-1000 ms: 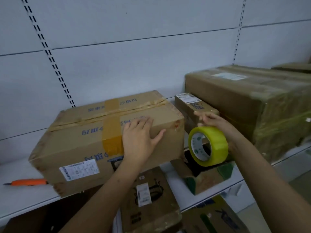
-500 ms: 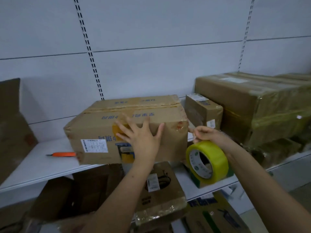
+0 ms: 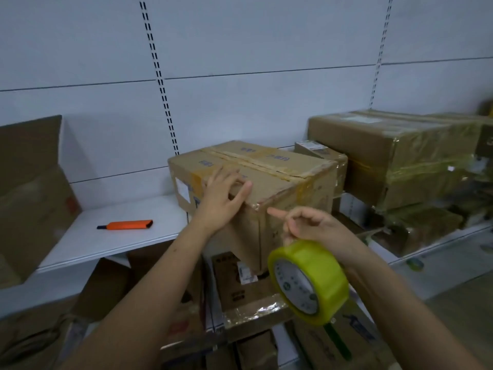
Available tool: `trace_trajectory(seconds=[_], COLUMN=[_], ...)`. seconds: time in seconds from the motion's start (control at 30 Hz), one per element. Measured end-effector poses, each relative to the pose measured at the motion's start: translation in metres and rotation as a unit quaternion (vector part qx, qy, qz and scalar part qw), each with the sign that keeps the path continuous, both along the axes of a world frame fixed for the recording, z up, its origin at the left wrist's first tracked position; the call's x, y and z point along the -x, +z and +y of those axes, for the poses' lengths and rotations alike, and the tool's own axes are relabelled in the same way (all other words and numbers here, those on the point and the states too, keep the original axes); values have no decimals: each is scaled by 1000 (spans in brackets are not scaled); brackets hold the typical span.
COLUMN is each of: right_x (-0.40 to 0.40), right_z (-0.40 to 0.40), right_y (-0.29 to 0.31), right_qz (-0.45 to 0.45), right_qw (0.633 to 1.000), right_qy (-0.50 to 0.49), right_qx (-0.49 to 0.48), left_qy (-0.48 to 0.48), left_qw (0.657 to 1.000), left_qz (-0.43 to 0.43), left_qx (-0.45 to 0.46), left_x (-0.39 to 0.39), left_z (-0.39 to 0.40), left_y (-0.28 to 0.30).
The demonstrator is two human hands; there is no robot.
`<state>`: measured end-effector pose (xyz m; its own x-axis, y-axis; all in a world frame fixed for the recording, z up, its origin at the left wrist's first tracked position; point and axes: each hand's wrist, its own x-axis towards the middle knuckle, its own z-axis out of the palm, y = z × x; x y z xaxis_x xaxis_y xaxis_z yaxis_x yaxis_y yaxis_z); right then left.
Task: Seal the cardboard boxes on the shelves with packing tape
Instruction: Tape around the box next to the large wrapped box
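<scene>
Cardboard fills most of the frame: a brown cardboard box [image 3: 266, 182] sits at the centre on a white shelf [image 3: 112, 241], turned so one corner points toward the camera, with a taped seam along its top. The left hand [image 3: 222, 198] lies flat against the box's upper near edge, its fingers [image 3: 226, 177] spread and straight. The right hand [image 3: 312, 228], lower and to the right, grips a roll of yellow packing tape [image 3: 309, 281] by its upper rim with curled fingers, while the index finger sticks out toward the box's near corner; whether it touches the cardboard cannot be told. An orange utility knife [image 3: 125, 225] lies on the shelf at the left, well apart from the box. A small labelled carton [image 3: 324, 158] stands just behind the box, and a large tape-wrapped box [image 3: 400, 156] sits at the right. More cartons [image 3: 248, 297] crowd the lower shelf.
</scene>
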<state>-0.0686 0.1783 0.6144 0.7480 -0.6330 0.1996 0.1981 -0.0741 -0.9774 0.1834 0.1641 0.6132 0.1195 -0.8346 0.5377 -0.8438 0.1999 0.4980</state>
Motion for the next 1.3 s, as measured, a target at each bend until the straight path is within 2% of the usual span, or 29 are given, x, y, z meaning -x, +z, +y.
trace_trajectory(seconds=[0.17, 0.27, 0.4, 0.47, 0.53, 0.6, 0.67, 0.7, 0.77, 0.83, 0.87, 0.93, 1.0, 1.07, 1.13, 1.17, 1.3], right_x=[-43, -55, -64, -69, -77, -86, -90, -91, -95, -98, -99, -97, -89, -81, -69, -60, -9], right_z=[5, -1, -16, -23, -29, -34, -35, -35, -35, -35, -33, -32, -30, -29, -35, -42, -74], right_y=[-2, -2, 0, 4, 9, 12, 16, 19, 22, 26, 30, 38, 45, 46, 46, 45, 49], right_qz=[-16, 8, -11, -12, -6, -9, -21, -30, -53, -84, -99, -116, -115, -112, -114, -122, -156], right_qw=[999, 1000, 997, 990, 972, 952, 936, 930, 921, 915, 914, 904, 893, 892, 884, 872, 815], right_qy=[8, 13, -60, -122, -196, -260, -297, -308, -329, -347, -355, -379, -406, -420, -448, -473, -557], right_qx=[-39, 5, 47, 74, 130, 164, 186, 197, 200, 186, 171, 158, 155, 122, 71, 45, -44], left_qy=[-36, -1, 87, 110, 138, 161, 177, 174, 147, 92, 50, -39, -109, -130, -102, -88, -3], left_qw=[998, 999, 993, 988, 984, 982, 972, 966, 960, 961, 953, 928, 919, 945, 982, 986, 975], left_qz=[-15, -22, 22, -13, -81, -95, 3, 84, 221, 256, 284, 351, 365, 282, 97, 20, -154], left_qx=[-43, -40, -82, -107, -83, 18, 153, 172, 85, -49, -89, -119, -104, -107, -130, -141, -161], left_x=[-12, -40, -67, -66, -57, -39, -9, 9, 40, 58, 63, 68, 62, 51, 39, 30, -15], left_z=[28, 39, 51, 50, 47, 51, 67, 75, 82, 80, 80, 82, 88, 96, 105, 111, 140], left_y=[-7, -4, 5, 10, 15, 20, 22, 23, 24, 22, 23, 30, 38, 50, 67, 74, 93])
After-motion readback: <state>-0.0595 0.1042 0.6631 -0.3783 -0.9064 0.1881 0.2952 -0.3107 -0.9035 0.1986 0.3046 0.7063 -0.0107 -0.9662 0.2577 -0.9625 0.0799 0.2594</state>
